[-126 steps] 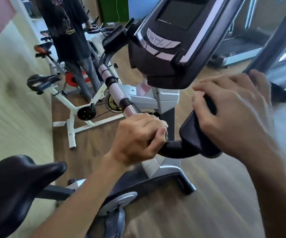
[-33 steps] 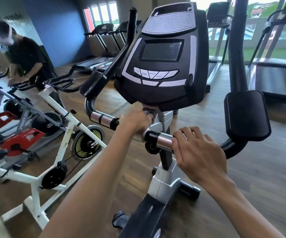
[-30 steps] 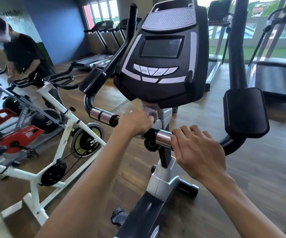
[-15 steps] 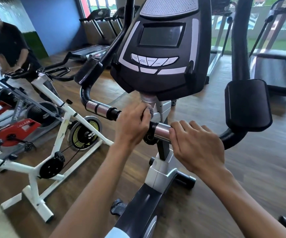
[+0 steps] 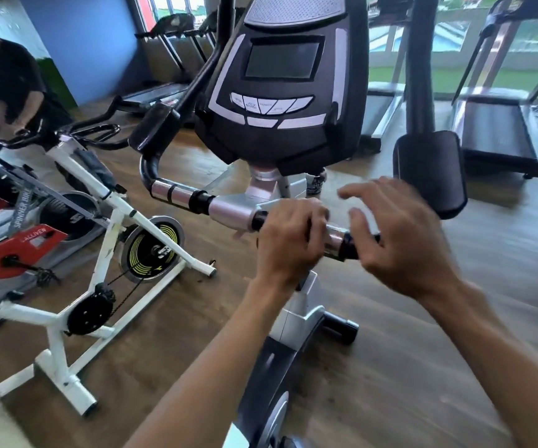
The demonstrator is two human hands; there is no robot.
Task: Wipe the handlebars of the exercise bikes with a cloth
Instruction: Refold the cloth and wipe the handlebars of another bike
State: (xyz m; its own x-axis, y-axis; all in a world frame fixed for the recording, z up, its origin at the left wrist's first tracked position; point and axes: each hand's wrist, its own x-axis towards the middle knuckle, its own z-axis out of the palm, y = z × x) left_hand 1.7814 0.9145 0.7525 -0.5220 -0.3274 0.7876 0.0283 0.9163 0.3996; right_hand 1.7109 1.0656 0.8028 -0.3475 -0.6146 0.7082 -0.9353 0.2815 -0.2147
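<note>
Left hand [image 5: 288,244] curled round the cylindrical chrome-and-black handlebar [image 5: 228,210]; right hand [image 5: 400,240] spread loosely, blurred, beside its glossy sensor band.

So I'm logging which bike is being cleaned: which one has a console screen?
The black-and-silver bike under the person's hands; its console has a screen, the white spin bike has none.

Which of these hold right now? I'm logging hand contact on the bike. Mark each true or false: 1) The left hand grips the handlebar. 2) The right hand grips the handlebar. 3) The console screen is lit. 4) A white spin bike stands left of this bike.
1) True: the left hand is curled round the handlebar.
2) False: the right hand is spread open, off the bar.
3) False: the console screen is dark.
4) True: the white spin bike stands there.
</note>
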